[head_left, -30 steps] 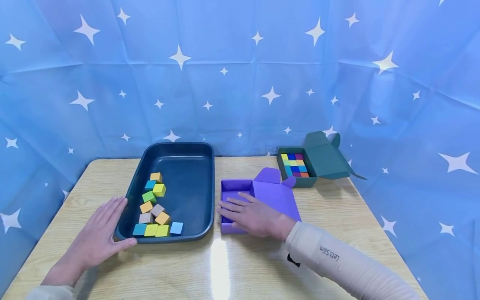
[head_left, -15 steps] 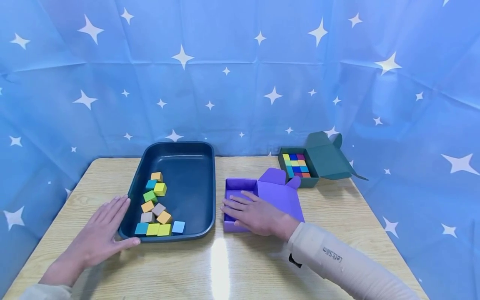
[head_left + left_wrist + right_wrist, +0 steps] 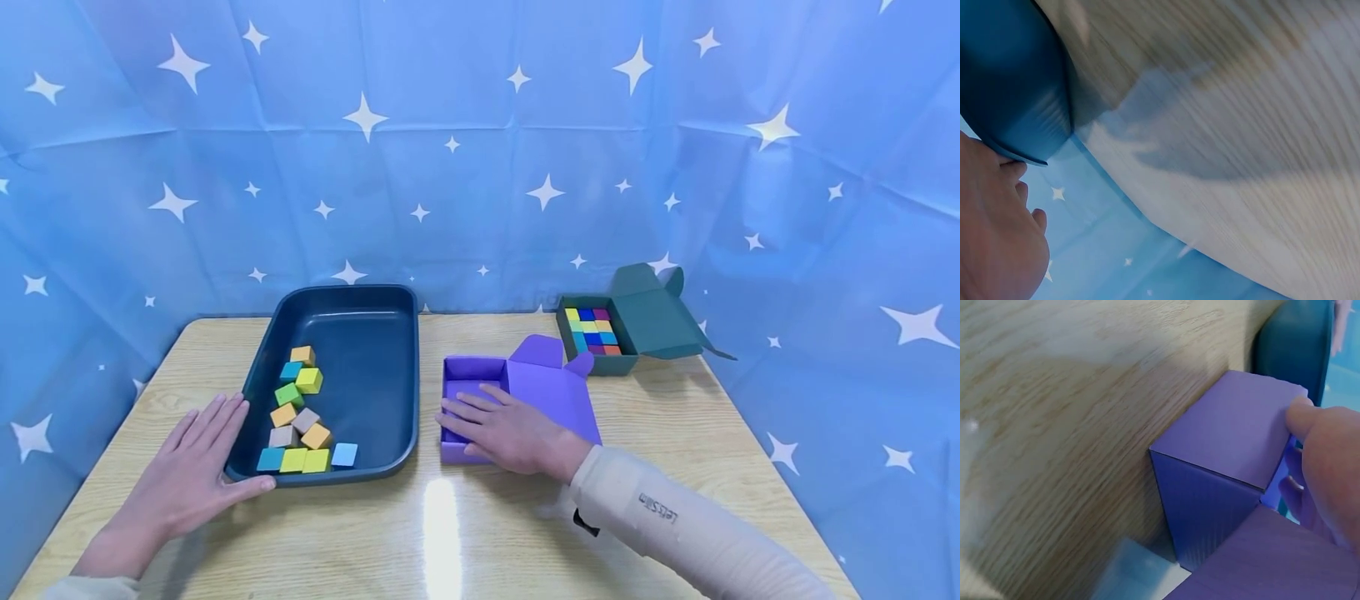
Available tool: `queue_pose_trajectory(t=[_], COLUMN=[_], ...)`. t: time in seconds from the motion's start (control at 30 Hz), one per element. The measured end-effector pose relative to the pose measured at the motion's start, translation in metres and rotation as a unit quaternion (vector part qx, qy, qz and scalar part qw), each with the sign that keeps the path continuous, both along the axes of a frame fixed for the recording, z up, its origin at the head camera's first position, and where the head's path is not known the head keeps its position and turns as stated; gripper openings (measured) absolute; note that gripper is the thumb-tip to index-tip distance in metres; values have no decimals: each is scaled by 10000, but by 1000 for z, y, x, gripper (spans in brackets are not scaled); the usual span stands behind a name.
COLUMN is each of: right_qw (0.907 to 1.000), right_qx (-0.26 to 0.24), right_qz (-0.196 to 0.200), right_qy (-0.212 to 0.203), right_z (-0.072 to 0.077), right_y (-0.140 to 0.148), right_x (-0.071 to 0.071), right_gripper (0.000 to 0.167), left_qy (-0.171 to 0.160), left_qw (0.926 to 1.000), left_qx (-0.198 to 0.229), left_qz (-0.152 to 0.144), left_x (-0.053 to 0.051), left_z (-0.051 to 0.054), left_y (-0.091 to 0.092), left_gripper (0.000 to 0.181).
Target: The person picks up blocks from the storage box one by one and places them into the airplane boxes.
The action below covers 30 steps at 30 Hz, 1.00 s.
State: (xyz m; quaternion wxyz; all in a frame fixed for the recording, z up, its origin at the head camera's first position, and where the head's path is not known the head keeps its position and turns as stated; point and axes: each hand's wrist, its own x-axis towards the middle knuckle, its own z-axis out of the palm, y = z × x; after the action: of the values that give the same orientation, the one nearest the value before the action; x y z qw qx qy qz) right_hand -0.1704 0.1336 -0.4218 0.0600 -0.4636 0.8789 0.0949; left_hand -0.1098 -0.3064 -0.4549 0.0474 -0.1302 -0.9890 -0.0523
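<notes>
Tabletop [image 3: 1222,125], left-wrist view: tray's outside [image 3: 1022,94], fingers [image 3: 1039,219] perhaps touching

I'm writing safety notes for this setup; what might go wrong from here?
1. The left hand is against the tray; a push might slide it and scatter the loose blocks.
2. The right hand lies across the purple box and part of its open purple lid, which could bend if pressed.
3. The green lid seems to reach past the table edge, so a knock might upset the green box.
</notes>
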Motion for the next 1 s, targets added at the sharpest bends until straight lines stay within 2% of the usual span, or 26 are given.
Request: queue_pose_trajectory(t=[0.23,0.4,0.67,0.8,0.9,0.97,1.0], right_qw=[9997,9991,9999,9998,9983,9922,9861], right_qx=[90,125,80,135,-110,-401,-597], right_qz=[202,365,-44,-117,-516,-1132,-1510], right_qy=[141,158,-73,117,243,335,362], right_z=[2,2,-4,1,7,11,12], right_y=[-12,-21,-26,-22,-19,-17,-17], right_x=[1,1,-8,-15,-17,-16,-14], right_gripper=[55,54,55,54,54,57,59], left_qy=[-51,-49,-50,-49,-56,-51,-31], left_qw=[10000,9999,9998,9998,9998,9998,9998], left_qx=[25,131,185,184,194,202,200], left_qz=[-37,-54,-10,-9,-7,9,23], left_x=[0,0,0,-2,-1,0,0], left_z=[-1,-2,-4,-4,-5,-6,-6], left_y=[-19,-25,-24,-23,-24,-24,-25], left_gripper=[112,110,111,111,111,111,111])
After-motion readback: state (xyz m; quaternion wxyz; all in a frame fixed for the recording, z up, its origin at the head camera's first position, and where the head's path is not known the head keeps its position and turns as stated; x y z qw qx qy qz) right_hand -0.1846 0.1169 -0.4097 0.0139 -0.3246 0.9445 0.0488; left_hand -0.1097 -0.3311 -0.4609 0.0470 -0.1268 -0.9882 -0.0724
